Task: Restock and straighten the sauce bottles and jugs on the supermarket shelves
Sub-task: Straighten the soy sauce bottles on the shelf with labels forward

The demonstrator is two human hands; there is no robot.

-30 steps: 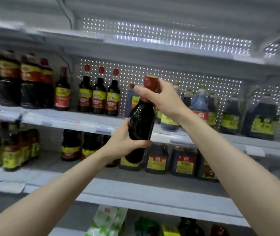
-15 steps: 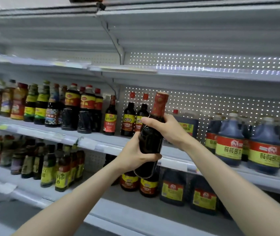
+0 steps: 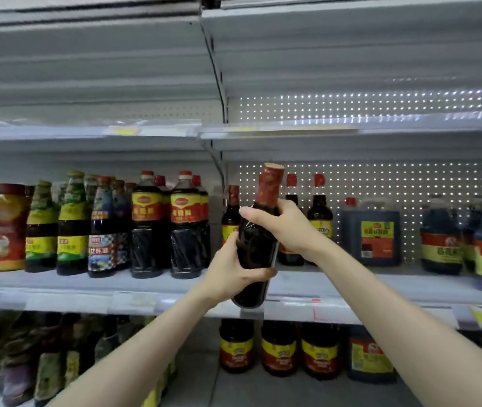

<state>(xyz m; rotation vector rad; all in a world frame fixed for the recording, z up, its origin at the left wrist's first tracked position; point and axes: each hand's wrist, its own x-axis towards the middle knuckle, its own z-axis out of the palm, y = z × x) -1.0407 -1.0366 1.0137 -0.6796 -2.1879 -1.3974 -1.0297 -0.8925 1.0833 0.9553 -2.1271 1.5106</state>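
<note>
Two bare forearms reach up from the lower edge. The left hand (image 3: 231, 276) has its fingers and thumb wrapped round the lower body of a dark sauce bottle (image 3: 255, 248), gripping it from the left. The right hand (image 3: 289, 227) clasps the same bottle higher up at the shoulder, just under the red-foiled neck, with the thumb pointing left across the glass. The bottle is held in the air between the two hands, leaning a little so its cap tips right, and its base hangs level with the price rail (image 3: 57, 302) of the middle shelf (image 3: 365, 279).

Past the bottle, on that shelf, stand slim red-capped bottles (image 3: 320, 212), partly hidden by the right hand. To their right is a square jug (image 3: 371, 230), then blue jugs (image 3: 439, 245). To the left stand tall bottles with red and yellow labels (image 3: 184, 224). On the shelf below sit squat dark jars (image 3: 277, 351). Farthest back is the perforated back panel (image 3: 395, 183)
</note>
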